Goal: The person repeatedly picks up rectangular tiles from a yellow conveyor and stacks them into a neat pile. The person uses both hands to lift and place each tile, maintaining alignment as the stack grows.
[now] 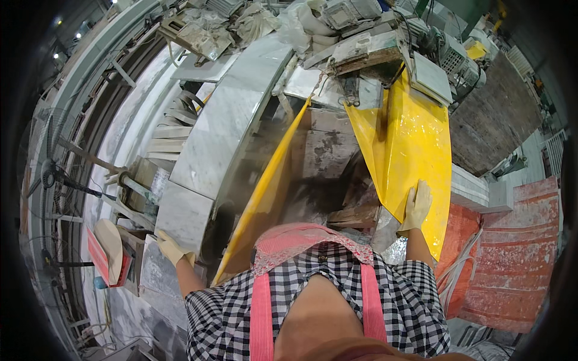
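Observation:
My right hand (415,207), in a pale glove, lies flat with spread fingers on a glossy yellow curved panel (409,138) that leans at my right. A second yellow panel edge (265,198) runs diagonally in front of me. My left hand (170,248), also gloved, rests on the near corner of a curved grey-white marble slab (223,126). Between the yellow panels are stained stone blocks (328,153). I wear a checked shirt and a pink apron.
Machinery and dusty cloths (361,36) crowd the top. A standing fan (45,171) is at the left, with curved stone strips (174,120) beside it. Orange-red sheets (524,259) lie at the right. A red and white object (108,253) sits near my left hand.

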Demonstrator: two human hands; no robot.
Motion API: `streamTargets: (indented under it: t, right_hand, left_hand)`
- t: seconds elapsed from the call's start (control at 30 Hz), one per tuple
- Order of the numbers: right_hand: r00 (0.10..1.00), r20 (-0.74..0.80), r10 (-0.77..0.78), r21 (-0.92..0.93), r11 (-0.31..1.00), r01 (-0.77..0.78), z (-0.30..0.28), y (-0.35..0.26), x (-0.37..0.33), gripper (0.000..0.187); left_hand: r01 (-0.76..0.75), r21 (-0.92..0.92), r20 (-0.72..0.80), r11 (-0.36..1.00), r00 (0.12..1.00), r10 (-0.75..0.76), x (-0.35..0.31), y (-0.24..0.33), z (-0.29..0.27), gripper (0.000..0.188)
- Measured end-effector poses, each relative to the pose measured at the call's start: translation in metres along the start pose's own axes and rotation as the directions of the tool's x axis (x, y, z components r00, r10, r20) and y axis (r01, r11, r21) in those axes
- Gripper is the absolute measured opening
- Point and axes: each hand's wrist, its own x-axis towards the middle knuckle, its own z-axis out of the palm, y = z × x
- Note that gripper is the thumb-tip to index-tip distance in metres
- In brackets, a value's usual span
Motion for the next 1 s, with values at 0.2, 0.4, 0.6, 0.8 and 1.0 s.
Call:
streamTargets:
  t: [0.2,0.4,0.6,0.8,1.0]
  right_hand:
    - [1.000,-0.009,-0.010,0.034,0.999,0.010,-0.003,0.001,-0.003,0.044]
    - [1.000,-0.031,0.006,0.134,0.991,-0.001,-0.011,-0.007,0.002,0.043]
    - [0.981,-0.005,-0.193,0.054,0.980,0.193,-0.026,-0.011,-0.009,0.044]
    - [0.991,0.101,0.086,0.071,0.993,-0.093,-0.009,-0.003,0.001,0.048]
    - [1.000,0.012,-0.004,0.085,0.996,0.003,-0.005,0.005,-0.005,0.045]
  left_hand:
    - [-0.033,0.018,-0.056,0.999,0.998,0.034,-0.035,0.016,-0.008,0.064]
    - [-0.252,0.083,-0.251,0.964,0.931,0.265,-0.040,0.043,-0.007,0.049]
    - [-0.680,0.399,0.145,0.615,0.709,0.690,-0.028,0.057,-0.034,0.053]
    - [-0.547,0.418,0.285,0.725,0.837,0.467,-0.017,0.089,-0.034,0.058]
    - [-0.342,0.477,0.145,0.809,0.939,0.311,-0.043,0.064,-0.039,0.062]
